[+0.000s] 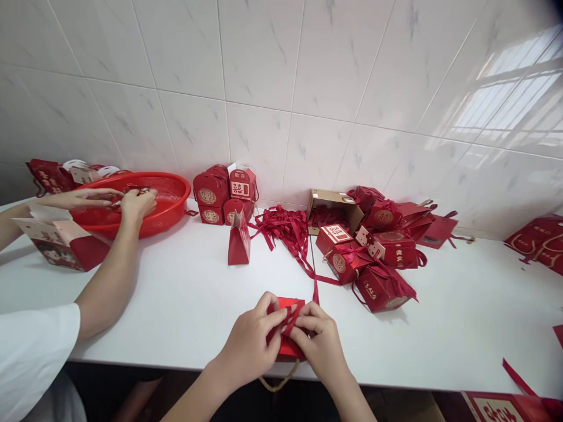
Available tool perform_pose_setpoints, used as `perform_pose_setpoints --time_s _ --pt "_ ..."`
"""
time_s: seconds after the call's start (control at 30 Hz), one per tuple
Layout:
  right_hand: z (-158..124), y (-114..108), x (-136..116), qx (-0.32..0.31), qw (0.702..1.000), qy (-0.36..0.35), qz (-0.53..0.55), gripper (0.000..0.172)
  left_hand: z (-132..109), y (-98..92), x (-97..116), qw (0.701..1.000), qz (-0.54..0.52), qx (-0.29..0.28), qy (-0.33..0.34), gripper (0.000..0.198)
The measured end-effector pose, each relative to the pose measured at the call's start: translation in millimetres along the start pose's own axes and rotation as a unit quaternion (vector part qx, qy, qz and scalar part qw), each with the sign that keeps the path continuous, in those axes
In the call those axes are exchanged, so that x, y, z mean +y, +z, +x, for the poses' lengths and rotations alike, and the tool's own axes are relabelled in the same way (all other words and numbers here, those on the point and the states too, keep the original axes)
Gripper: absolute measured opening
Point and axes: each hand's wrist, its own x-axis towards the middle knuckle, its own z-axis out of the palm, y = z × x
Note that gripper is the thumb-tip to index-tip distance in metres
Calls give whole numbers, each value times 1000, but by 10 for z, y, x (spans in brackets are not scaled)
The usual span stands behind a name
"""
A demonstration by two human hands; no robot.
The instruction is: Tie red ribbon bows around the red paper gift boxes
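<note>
At the table's front edge lies a small red gift box (291,351) with a twisted cord handle (281,387) hanging over the edge. My left hand (255,334) and my right hand (320,334) meet on top of it, both pinching a dark red ribbon (290,319). The fingers hide most of the ribbon where they meet. From near my right hand, a ribbon strand runs back to a tangled heap of red ribbons (284,228). A narrow red box (238,241) stands upright beyond my left hand.
On the left, a co-worker's hands (136,205) work over a red plastic basket (173,218), beside an open-topped box (65,240). Stacked red boxes (211,196) stand by the wall. Several red gift boxes (382,287) and a cardboard box (332,199) occupy the right. Red bags (539,240) lie far right.
</note>
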Motion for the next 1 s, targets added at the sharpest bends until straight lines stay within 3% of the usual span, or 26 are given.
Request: perform_pose_setpoints --time_s 0.23,0.47,0.6,0.73,0.87,1.0 --pt "65 -25 -73 -14 999 35 15 13 -42 110 -115 999 -10 29 30 30" --pt "189 -177 -110 -115 991 8 -68 13 47 -43 -213 992 -68 -32 105 30" --pt "222 -197 -115 -126 988 0 -88 12 120 23 -270 986 -119 5 115 28" --pt "225 -205 -117 -109 990 -16 -91 11 125 109 -286 980 -170 63 83 21" --pt "214 -302 -89 -77 991 -22 -110 13 80 14 -293 982 -157 100 16 15" --pt "205 -360 -11 -45 990 -49 -125 13 81 -80 -298 984 -159 70 -44 14"
